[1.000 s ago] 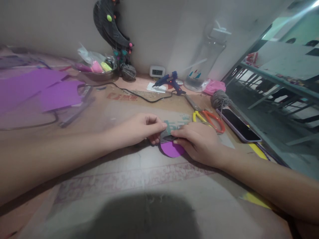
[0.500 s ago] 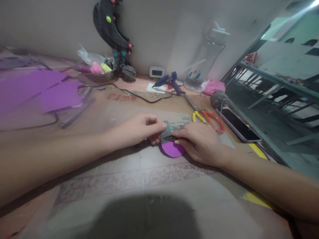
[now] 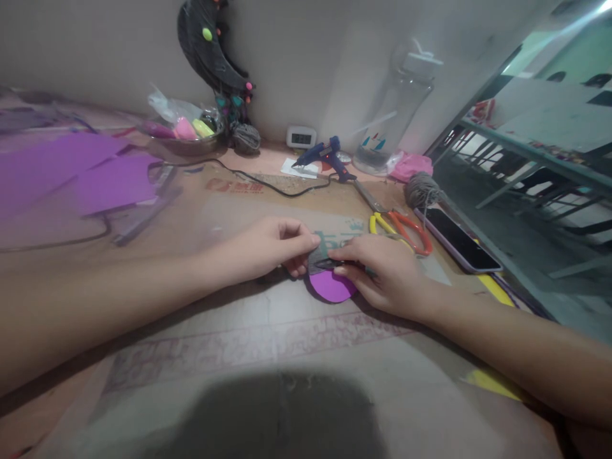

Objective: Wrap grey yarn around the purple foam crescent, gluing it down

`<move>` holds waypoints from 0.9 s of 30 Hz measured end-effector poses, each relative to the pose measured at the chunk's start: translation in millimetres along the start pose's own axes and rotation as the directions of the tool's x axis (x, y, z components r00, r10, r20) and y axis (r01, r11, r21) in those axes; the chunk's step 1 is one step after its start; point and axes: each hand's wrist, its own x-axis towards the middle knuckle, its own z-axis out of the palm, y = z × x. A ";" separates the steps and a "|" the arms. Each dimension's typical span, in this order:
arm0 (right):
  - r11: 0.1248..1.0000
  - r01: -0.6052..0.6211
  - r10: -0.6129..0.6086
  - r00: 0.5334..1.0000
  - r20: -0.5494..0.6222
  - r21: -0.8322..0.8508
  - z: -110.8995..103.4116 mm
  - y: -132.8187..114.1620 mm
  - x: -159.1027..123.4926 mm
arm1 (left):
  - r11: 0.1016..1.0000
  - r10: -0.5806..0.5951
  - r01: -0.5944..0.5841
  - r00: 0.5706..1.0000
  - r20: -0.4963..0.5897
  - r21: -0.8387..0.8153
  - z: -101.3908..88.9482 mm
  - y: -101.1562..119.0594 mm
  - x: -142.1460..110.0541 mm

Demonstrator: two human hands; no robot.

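Note:
A purple paper disc [image 3: 332, 287] lies low over the work surface, its upper part covered by rows of grey yarn [image 3: 316, 258]. At the disc's left edge, my left hand [image 3: 287, 245] is closed, thumb and fingertips pinching at the yarn-covered side. My right hand [image 3: 382, 271] comes in from the right with thumb and forefinger closed on dark, thin tweezers [image 3: 326, 263]. The tweezers' tip touches the border between grey yarn and bare purple. My right fingers hide the disc's right side.
Scissors [image 3: 411, 234], a phone [image 3: 461, 242] and a grey yarn ball [image 3: 423, 189] sit to the right. Behind are a glue gun [image 3: 325, 156] with its cord, a small clock [image 3: 301, 137], a clear bottle [image 3: 396, 115] and a bowl [image 3: 186, 145]. Purple sheets [image 3: 115, 182] lie left.
My right fingers and the tweezers have shifted very slightly at the yarn's lower edge, and the dark tip shows more clearly. My left hand and the disc stay nearly still.

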 end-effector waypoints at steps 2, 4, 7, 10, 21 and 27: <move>0.999 0.018 -0.018 1.000 -0.002 -0.042 -0.1 -0.4 0.2 | 1.000 -0.008 0.008 1.000 -0.001 0.016 -0.1 -0.2 0.2; 0.995 0.047 -0.049 0.999 -0.016 -0.089 0.1 -0.8 0.7 | 1.000 -0.006 0.006 1.000 -0.002 0.014 -0.3 -0.2 0.3; 0.988 0.084 -0.089 0.995 -0.034 -0.128 0.7 -1.3 1.4 | 1.000 0.000 0.000 1.000 0.000 -0.008 -0.5 -0.1 0.2; 0.985 0.092 -0.099 0.994 -0.041 -0.145 1.2 -2.0 2.1 | 1.000 0.000 0.000 1.000 -0.003 -0.009 -0.5 -0.3 0.3; 0.985 0.087 -0.097 0.994 -0.059 -0.145 1.6 -4.8 4.9 | 1.000 -0.020 0.020 1.000 -0.010 0.001 0.0 0.5 0.4; 0.989 0.092 -0.099 0.993 -0.057 -0.112 2.3 -3.0 2.5 | 1.000 -0.015 0.015 1.000 -0.003 0.002 0.7 0.8 0.0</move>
